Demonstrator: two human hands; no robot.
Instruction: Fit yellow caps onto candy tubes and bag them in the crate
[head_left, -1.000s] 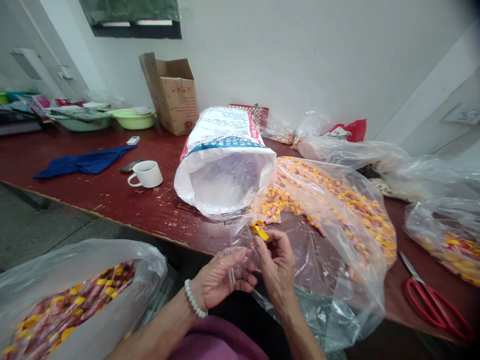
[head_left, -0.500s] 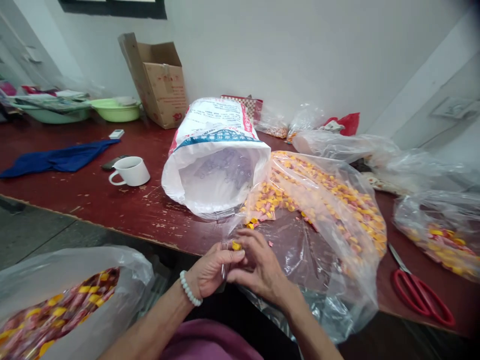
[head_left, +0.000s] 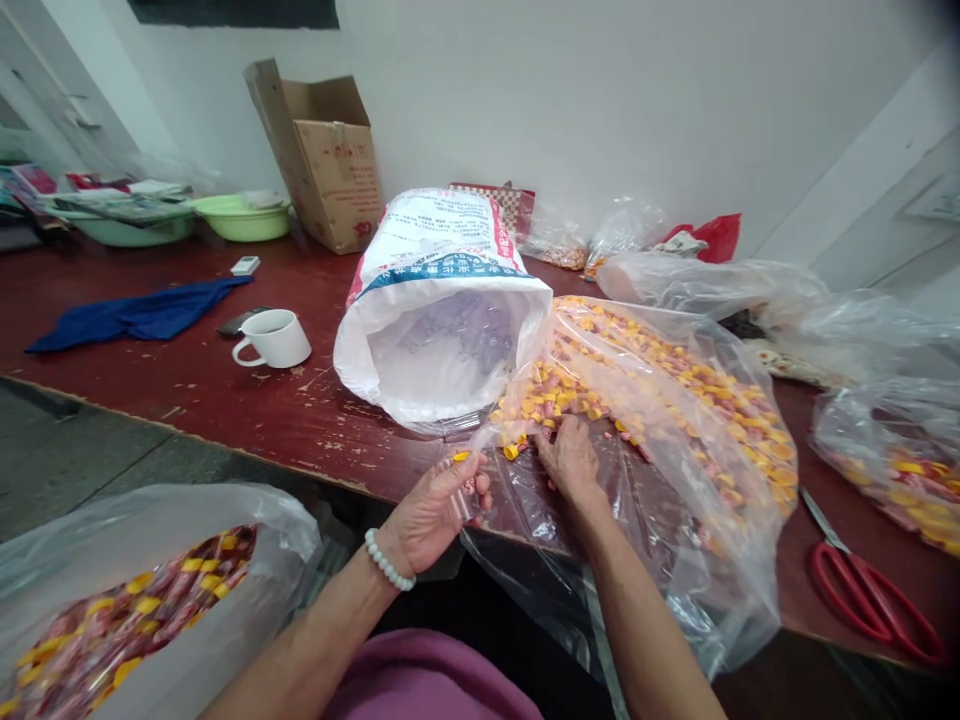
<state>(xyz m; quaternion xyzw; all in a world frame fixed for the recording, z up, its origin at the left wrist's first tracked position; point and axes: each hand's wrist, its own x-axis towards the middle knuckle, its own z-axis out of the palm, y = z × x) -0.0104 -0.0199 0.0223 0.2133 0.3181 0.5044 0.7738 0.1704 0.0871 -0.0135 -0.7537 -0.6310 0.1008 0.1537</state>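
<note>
My left hand, with a beaded bracelet at its wrist, is closed on a small clear tube that has a yellow piece at its top. To its right, my right hand reaches to the near edge of a pile of small yellow and pink pieces. Its fingertips touch the pieces, but whether they pinch one is hidden. The pile spills from a large clear plastic bag. Beside it, a white printed sack lies with its mouth facing me, clear items inside.
A white mug, blue cloth, cardboard box and green basin stand at the left. Red scissors lie at the right edge. A bag of filled tubes sits at the lower left.
My right hand has moved away from my left, forward and right to the pile. My left hand still holds its item. The view has shifted slightly.
</note>
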